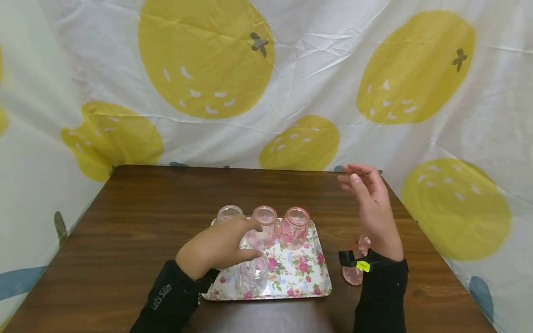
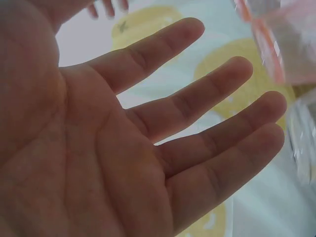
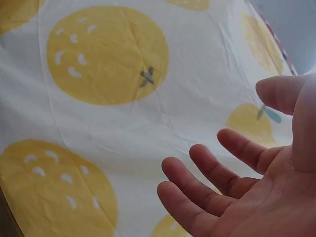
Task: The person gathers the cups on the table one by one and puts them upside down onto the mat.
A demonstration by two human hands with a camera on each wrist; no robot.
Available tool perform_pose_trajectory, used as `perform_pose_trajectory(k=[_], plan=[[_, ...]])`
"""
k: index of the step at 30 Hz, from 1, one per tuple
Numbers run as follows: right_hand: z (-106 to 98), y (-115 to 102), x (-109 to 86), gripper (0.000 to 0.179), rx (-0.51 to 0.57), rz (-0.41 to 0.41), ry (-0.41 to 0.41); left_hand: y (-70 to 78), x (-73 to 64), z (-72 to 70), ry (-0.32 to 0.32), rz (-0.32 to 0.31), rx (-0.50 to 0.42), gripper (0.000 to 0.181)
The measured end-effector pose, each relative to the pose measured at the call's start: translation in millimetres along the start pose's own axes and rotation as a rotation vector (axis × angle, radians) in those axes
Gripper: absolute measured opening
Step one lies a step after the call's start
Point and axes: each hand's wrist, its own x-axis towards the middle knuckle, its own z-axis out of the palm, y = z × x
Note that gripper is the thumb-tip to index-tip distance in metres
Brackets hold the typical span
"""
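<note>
My left hand [image 1: 222, 243] is over the floral tray [image 1: 310, 282], fingers straight and holding nothing. In the head view it overlaps a clear glass [image 1: 229, 212] at the back left. A pink glass [image 1: 266, 226] and another pink glass [image 1: 295, 229] stand along the back of the tray, and a clear glass [image 1: 254, 277] sits below my left thumb. The left wrist view shows my spread fingers [image 2: 182, 106], with the pink rim of a glass [image 2: 269, 49] beyond them. My right hand [image 1: 372, 208] is raised right of the tray, fingers relaxed and empty.
A pink glass object [image 1: 353, 275] stands on the brown table [image 1: 137, 240] to the right of the tray, partly hidden by my right wrist. A white curtain [image 1: 316, 92] with yellow fruit prints hangs behind the table and along its sides.
</note>
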Motion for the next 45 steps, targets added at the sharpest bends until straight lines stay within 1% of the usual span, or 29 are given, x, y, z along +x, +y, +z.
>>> perform_pose_trajectory(k=[2, 4, 7, 9, 11, 13, 15, 17, 18, 20, 22, 25, 30, 32, 35, 42, 45], plan=[[-9.7, -0.5, -3.1, 0.037, -0.033, 0.017, 0.016, -4.2, -4.2, -6.6, 0.033, 0.005, 0.004, 0.046], [-20.9, 0.7, -5.3, 0.036, -0.120, 0.045, 0.035, -7.7, -8.3, -13.4, 0.056, 0.005, 0.004, 0.046], [-39.5, 5.7, -6.6, 0.037, -0.319, 0.089, 0.052, -13.0, -13.8, -21.5, 0.080, 0.003, 0.003, 0.044], [-52.3, 9.4, -7.5, 0.040, -0.474, 0.133, 0.044, -15.4, -16.4, -25.4, 0.087, -0.002, 0.002, 0.044], [-65.1, 12.9, -8.7, 0.048, -0.630, 0.176, -0.010, -17.3, -17.7, -27.7, 0.093, -0.001, 0.005, 0.043], [-76.9, 17.3, -10.2, 0.056, -0.770, 0.246, -0.090, -18.5, -18.2, -29.1, 0.095, 0.003, 0.004, 0.043], [-86.1, 22.8, -11.6, 0.064, -0.882, 0.321, -0.178, -19.8, -17.9, -29.7, 0.095, 0.009, 0.005, 0.042], [-92.1, 30.5, -11.1, 0.072, -0.958, 0.384, -0.253, -21.4, -18.4, -31.1, 0.091, 0.008, 0.004, 0.043], [-94.3, 34.6, -11.1, 0.075, -0.980, 0.420, -0.280, -22.3, -18.5, -31.8, 0.089, 0.006, 0.001, 0.044], [-97.3, 43.0, -11.2, 0.080, -0.996, 0.462, -0.325, -24.1, -19.1, -32.6, 0.087, 0.002, -0.004, 0.044], [-99.6, 51.1, -11.0, 0.083, -1.005, 0.486, -0.366, -25.5, -19.6, -33.6, 0.091, 0.001, -0.009, 0.044], [-101.0, 61.2, -12.0, 0.085, -0.992, 0.521, -0.418, -27.1, -20.6, -34.5, 0.101, 0.000, -0.016, 0.042], [-101.4, 69.8, -16.1, 0.085, -0.993, 0.589, -0.476, -28.8, -21.3, -35.2, 0.097, -0.008, -0.029, 0.041], [-101.2, 72.2, -17.6, 0.083, -0.993, 0.613, -0.483, -29.1, -21.1, -35.6, 0.089, -0.011, -0.037, 0.041], [-101.5, 75.6, -18.9, 0.080, -0.995, 0.626, -0.480, -29.5, -21.1, -35.9, 0.084, -0.013, -0.038, 0.041], [-102.2, 80.4, -17.8, 0.079, -1.003, 0.610, -0.483, -30.3, -21.5, -36.8, 0.074, -0.031, -0.038, 0.042], [-101.9, 80.2, -17.1, 0.079, -1.021, 0.585, -0.468, -30.5, -21.8, -36.8, 0.063, -0.044, -0.042, 0.043]])
